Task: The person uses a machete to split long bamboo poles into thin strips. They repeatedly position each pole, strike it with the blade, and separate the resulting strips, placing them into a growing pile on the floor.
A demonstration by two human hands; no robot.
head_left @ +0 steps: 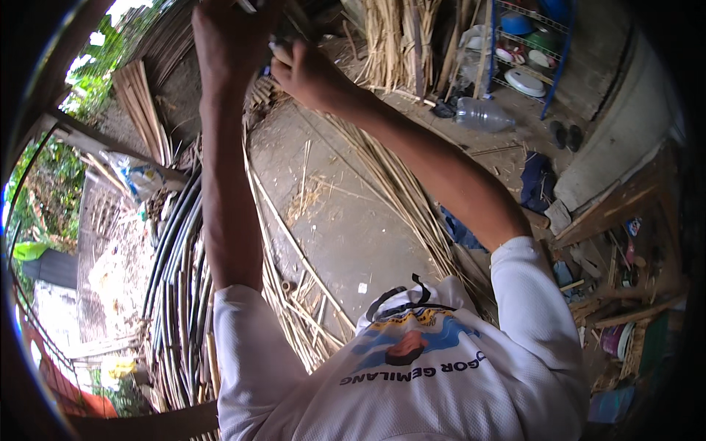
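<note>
Foliage (51, 180), green, far left, in bright light. Yellow item (119, 366), small, near left; kind unclear. Boards (141, 110), narrow, brown, leaning side by side, far left. Bag (143, 178), white and blue, crumpled, just nearer than the boards. Poles (176, 283), a long bundle, dark and tan, lying left of the person's left arm.

Left hand (234, 37), raised at the far edge of view, back of the hand showing; fingers mostly hidden, so their grip cannot be told. Shiny piece (248, 6), small, just beside the left hand and cut off by the edge of view; kind cannot be told. Right hand (301, 73), just right of the left hand, fingers curled inward; whether they grip anything cannot be told.

Floor (342, 213), grey, beneath both arms, bearing loose scraps. Standing bundle (397, 48), pale dry strips, upright, far. Long strips (404, 209), tan, laid together, running from far to near under the right forearm. Shirt (441, 389), white, printed, worn by the person, near. Bottle (483, 115), clear plastic, on its side, far right. Rack (548, 103), blue-framed, holding bowls and dishes. Dark cloth (537, 180), blue, right. Shoes (566, 136), a dark pair, far right. Tub (618, 340), pink-purple and white, near right.
</note>
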